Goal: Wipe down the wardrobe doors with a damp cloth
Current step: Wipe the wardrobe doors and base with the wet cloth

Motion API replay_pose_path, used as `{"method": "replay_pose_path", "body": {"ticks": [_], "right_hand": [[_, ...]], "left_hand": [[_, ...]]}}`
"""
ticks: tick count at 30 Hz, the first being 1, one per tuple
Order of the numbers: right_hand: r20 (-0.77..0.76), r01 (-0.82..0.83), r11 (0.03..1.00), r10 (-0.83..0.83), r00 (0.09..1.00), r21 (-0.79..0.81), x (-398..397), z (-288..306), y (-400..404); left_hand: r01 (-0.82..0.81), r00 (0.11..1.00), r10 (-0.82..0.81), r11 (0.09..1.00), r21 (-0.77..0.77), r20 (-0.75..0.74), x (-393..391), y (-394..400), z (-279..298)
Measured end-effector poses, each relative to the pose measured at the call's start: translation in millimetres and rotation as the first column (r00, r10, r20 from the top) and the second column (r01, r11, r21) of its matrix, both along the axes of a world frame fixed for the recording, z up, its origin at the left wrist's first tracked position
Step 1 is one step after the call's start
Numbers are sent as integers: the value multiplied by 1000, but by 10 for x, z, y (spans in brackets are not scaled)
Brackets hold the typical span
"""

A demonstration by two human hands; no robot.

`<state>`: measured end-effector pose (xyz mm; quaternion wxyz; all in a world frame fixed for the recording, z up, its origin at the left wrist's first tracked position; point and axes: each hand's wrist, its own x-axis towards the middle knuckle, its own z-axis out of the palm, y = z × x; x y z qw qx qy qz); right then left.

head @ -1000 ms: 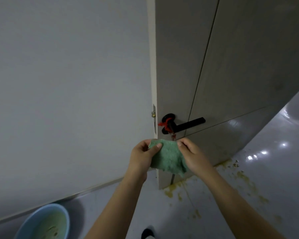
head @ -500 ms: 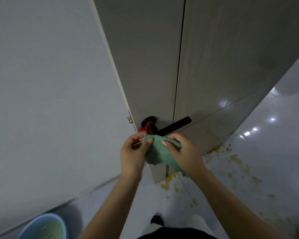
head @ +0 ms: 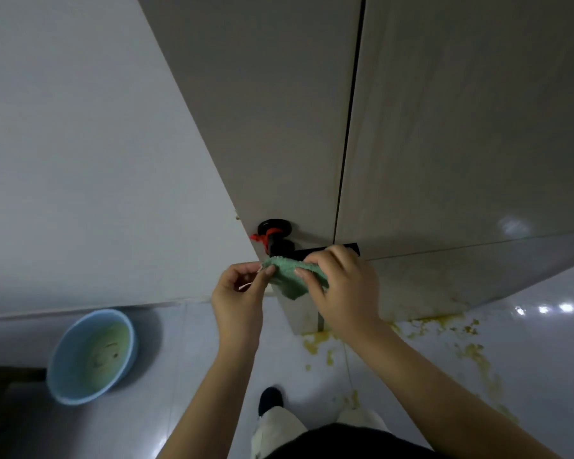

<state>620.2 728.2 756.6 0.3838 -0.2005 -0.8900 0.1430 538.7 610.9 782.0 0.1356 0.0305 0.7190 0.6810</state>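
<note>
A green cloth is held between both hands, just below the door's black lever handle. My left hand pinches the cloth's left corner with thumb and fingertips. My right hand grips its right side, fingers curled over the top. The pale grey door stands in front of me, with a vertical seam down its panel. A red string is tied around the handle's neck. The lever's far end is hidden behind my right hand.
A light blue basin holding murky greenish water sits on the glossy floor at the lower left. Yellowish splatter lies on the floor along the door's foot. A white wall fills the left. My legs and a dark shoe show at the bottom.
The view has tilted downward and shifted, showing more of the basin and floor. Both hands keep hold of the cloth and have drawn closer under the handle, bunching it.
</note>
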Motion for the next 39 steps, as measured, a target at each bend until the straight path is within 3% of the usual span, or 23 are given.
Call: {"method": "replay_pose_path", "body": {"ticks": [3,7,12,14,17,23,26,32,39], "right_hand": [[1,-22,1000,22,1000,13,-122,85,118],[40,122,990,-125,991,75,-306,139,163],[63,45,999,-47,997,29,-329,12,-211],[119,99,995,-95,988,-28,-374,-41,-322],[179,200,978,-187,966,-55,-510,-27,-375],[284,267,962,-272,919,57,-471,4,-92],[352,356,935,-333,875,1,-586,82,-172],[681,448,893,-313,662,-25,-985,364,-393],[609,495,869,-380,696,-24,-1088,263,-313]], "left_hand": [[-60,998,60,998,28,16,10,83,43],[-72,995,70,997,35,64,-73,203,54],[-75,995,73,997,24,67,-197,186,-17],[-76,997,75,997,12,36,-302,175,-42],[28,998,-29,999,-20,-47,-468,189,-75],[298,930,-291,955,-6,-225,-790,278,15],[343,904,-340,939,-36,-260,-882,280,45],[434,878,-439,898,-71,-191,-1083,226,-15],[470,833,-492,871,-144,-252,-1173,215,-47]]}}
